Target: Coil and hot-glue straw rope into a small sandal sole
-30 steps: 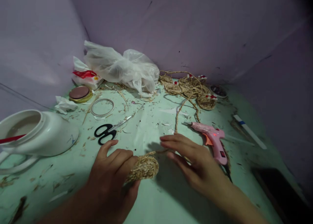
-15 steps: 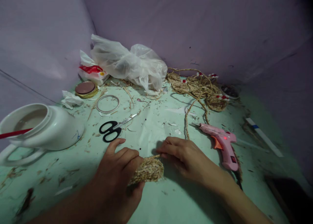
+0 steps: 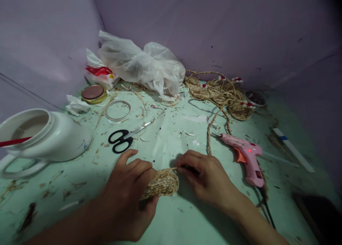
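Observation:
A coiled piece of braided straw rope [image 3: 162,183] is gripped in my left hand [image 3: 130,191], fingers over its top and thumb beneath. My right hand [image 3: 207,175] pinches a thin strand that runs from the coil's upper right edge. Beyond my left hand lie black-handled scissors [image 3: 124,139], blades pointing away to the right. A pink hot glue gun [image 3: 247,156] with its red light lit rests to the right of my right hand. From the pile behind, a braided rope [image 3: 210,138] comes down towards my right hand; where it ends is hidden.
A white jug [image 3: 64,136] lies tipped at the left. At the back sit a plastic bag [image 3: 149,68], a wipes pack [image 3: 103,75] and a braided rope pile [image 3: 213,90]. A tape ring [image 3: 118,110], a round tin [image 3: 93,92] and a white strip [image 3: 294,150] lie around.
My right hand has shifted slightly right, away from the coil, still pinching the strand. My left hand keeps its hold on the coil. The view has shifted a little.

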`<state>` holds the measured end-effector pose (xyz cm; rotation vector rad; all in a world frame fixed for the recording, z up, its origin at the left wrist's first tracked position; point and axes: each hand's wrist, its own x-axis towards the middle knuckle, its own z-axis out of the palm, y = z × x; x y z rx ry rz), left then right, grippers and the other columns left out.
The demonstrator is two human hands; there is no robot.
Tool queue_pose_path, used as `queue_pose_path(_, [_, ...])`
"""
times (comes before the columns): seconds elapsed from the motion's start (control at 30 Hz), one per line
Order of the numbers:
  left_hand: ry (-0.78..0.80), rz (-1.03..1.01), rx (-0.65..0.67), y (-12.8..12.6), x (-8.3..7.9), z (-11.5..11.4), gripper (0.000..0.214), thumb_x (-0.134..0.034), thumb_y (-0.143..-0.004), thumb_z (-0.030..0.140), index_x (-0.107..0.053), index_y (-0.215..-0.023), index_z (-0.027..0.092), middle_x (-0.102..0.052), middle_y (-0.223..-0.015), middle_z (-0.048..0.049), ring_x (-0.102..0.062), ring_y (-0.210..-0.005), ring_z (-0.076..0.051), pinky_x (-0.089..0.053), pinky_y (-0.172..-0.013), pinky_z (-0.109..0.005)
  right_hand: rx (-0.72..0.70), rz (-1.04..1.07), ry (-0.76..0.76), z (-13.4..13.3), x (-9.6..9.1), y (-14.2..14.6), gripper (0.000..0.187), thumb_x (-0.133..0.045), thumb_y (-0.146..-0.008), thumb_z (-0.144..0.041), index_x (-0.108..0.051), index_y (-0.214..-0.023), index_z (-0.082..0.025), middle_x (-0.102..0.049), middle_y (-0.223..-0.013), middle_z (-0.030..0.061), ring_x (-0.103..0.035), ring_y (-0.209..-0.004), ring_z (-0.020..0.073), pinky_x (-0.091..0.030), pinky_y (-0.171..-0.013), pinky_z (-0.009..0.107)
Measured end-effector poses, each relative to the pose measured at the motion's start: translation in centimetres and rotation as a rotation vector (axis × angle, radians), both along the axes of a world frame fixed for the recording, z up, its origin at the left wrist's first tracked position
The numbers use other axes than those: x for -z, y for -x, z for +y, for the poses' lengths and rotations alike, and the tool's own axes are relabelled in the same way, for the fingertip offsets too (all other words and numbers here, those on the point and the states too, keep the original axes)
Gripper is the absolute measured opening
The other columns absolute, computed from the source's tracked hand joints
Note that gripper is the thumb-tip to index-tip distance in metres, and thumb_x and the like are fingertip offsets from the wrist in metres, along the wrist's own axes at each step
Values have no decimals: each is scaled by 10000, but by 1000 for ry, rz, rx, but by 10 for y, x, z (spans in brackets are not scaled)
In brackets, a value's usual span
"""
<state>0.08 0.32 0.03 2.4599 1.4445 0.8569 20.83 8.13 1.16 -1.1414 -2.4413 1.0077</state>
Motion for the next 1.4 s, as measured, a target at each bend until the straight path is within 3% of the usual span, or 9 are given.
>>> queue_pose_path(0.3, [26, 15, -40, 1, 1, 3, 291, -617, -667, 145, -523, -940, 178, -617, -873, -50, -592, -792, -207, -309, -1002, -567, 61, 116, 123, -6, 3, -5, 241, -468, -868, -107, -692, -922, -178, -643, -816, 71, -602, -745, 178, -471, -651, 315])
queue_pose_path(0.57, [28, 19, -66, 0, -1, 4, 303, -601, -678, 158, -514, -965, 194, -620, -877, -47, -591, -785, -209, -316, -996, -566, 258, 143, 254, -9, 11, -5, 134, -584, -809, -163, -714, -839, -174, -691, -806, 91, -617, -729, 213, -489, -669, 384])
queue_pose_path(0.97, [-5, 33, -76, 0, 5, 3, 290, -606, -714, 176, -524, -992, 163, -618, -893, -68, -592, -817, -221, -318, -987, -579, 194, 208, 255, -14, 7, -6, 180, -542, -813, -132, -717, -828, -168, -694, -814, 75, -631, -753, 195, -490, -672, 345])
queue_pose_path(1.23, [-7, 62, -120, -3, 5, 1, 267, -615, -729, 187, -556, -987, 154, -631, -912, -73, -594, -839, -219, -316, -996, -566, 352, 12, 356, -26, 8, -4, 148, -606, -766, -232, -742, -809, -191, -732, -744, 56, -641, -663, 200, -476, -617, 315])
queue_pose_path(1.4, [-21, 87, -159, -5, 6, 3, 240, -616, -739, 206, -561, -970, 169, -641, -885, -62, -597, -805, -220, -336, -958, -564, 417, -49, 301, -32, 5, -2, 120, -600, -765, -224, -718, -760, -207, -720, -702, 39, -628, -638, 194, -443, -591, 302])
